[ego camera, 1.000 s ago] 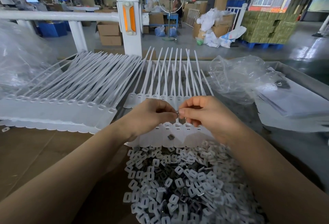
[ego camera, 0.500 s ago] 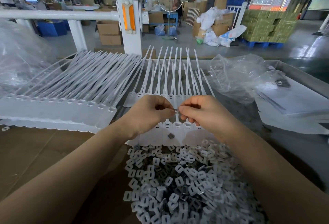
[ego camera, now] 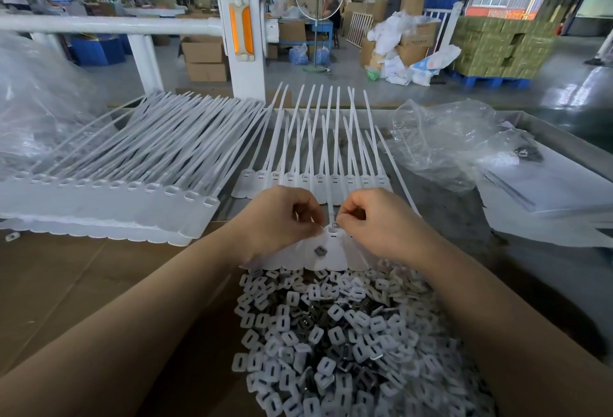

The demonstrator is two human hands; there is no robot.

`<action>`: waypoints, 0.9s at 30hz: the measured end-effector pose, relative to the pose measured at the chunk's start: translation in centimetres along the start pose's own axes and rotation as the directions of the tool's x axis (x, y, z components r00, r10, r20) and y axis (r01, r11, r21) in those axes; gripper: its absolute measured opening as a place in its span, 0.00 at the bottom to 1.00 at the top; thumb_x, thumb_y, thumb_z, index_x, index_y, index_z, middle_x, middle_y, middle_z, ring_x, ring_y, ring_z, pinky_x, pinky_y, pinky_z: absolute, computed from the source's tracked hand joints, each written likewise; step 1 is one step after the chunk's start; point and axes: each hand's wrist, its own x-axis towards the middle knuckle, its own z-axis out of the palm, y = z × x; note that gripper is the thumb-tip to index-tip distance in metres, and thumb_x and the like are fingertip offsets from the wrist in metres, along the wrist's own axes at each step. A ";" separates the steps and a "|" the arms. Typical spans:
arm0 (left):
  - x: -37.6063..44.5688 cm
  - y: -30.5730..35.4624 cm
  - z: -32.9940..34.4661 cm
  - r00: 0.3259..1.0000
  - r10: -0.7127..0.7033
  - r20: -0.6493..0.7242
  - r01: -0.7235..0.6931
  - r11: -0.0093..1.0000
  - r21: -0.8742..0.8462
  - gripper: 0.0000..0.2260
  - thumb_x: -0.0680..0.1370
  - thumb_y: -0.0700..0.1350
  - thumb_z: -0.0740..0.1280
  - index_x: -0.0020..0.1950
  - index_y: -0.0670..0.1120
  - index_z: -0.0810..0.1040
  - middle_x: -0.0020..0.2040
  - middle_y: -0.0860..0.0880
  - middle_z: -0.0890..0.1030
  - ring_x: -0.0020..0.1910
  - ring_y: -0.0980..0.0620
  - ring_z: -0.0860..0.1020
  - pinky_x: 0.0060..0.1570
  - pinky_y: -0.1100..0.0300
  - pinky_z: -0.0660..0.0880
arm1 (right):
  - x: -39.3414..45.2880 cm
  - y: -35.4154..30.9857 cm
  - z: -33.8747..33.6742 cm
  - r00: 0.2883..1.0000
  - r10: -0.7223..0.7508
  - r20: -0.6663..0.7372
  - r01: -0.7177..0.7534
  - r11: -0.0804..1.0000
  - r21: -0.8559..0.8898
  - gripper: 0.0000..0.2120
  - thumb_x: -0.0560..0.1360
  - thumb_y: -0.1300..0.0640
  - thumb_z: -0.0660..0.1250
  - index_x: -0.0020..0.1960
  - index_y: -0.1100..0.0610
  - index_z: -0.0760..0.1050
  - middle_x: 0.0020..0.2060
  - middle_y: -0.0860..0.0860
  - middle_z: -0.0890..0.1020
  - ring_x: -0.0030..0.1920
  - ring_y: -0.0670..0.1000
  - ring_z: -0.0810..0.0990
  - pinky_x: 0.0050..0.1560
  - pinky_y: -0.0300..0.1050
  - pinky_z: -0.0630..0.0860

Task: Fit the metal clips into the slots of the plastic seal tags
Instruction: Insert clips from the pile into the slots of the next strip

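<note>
A small metal clip is pinched by the right hand at the head slot of a white plastic seal tag, steadied by the curled left hand. The tag lies flat on the desk, strap pointing away.

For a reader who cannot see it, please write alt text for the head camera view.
Two bare hands, left hand and right hand, meet over a white seal tag, the right pinching a small metal clip at its slot. A pile of clips lies nearer, and rows of finished tags lie to the left.
</note>
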 end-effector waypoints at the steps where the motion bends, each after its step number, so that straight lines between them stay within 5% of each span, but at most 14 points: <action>1: -0.1 0.0 0.0 1.000 0.012 0.010 -0.012 1.000 0.007 0.04 0.74 0.44 0.75 0.43 0.53 0.83 0.38 0.53 0.82 0.32 0.63 0.74 0.34 0.71 0.70 | 0.0 -0.1 0.1 1.000 0.001 0.003 -0.001 1.000 -0.009 0.05 0.79 0.53 0.65 0.45 0.50 0.78 0.36 0.45 0.81 0.36 0.47 0.81 0.31 0.36 0.70; 17: -0.3 -0.2 -0.1 0.993 0.122 0.003 -0.121 0.986 0.111 0.05 0.74 0.44 0.74 0.47 0.54 0.83 0.40 0.54 0.81 0.40 0.58 0.77 0.40 0.68 0.74 | 0.3 0.0 0.8 0.999 0.000 -0.042 -0.001 0.999 -0.044 0.05 0.76 0.53 0.70 0.42 0.50 0.80 0.34 0.40 0.80 0.34 0.40 0.79 0.32 0.32 0.68; 27: -0.4 0.1 -0.2 0.969 0.246 0.026 -0.244 0.935 0.256 0.06 0.76 0.47 0.71 0.52 0.54 0.85 0.43 0.57 0.78 0.41 0.60 0.76 0.44 0.65 0.73 | 0.1 -0.1 0.2 1.000 0.014 -0.020 -0.014 1.000 0.008 0.03 0.78 0.54 0.68 0.47 0.49 0.79 0.40 0.43 0.81 0.37 0.44 0.80 0.35 0.39 0.74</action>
